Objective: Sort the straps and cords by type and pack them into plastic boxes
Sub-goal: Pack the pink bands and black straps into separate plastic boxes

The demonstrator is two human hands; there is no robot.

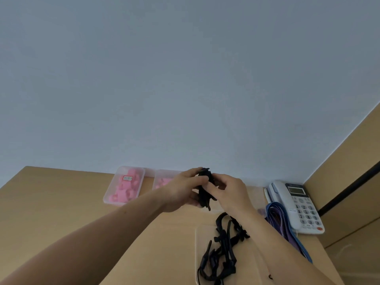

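Between left hand (181,190) and right hand (230,192), gripped, black strap bundle (204,190).

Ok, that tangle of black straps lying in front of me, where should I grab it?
Probably pinch the tangled black straps at the dense crossing in the middle, coming from above: loose ends trail toward you, so a central grip should lift most together.
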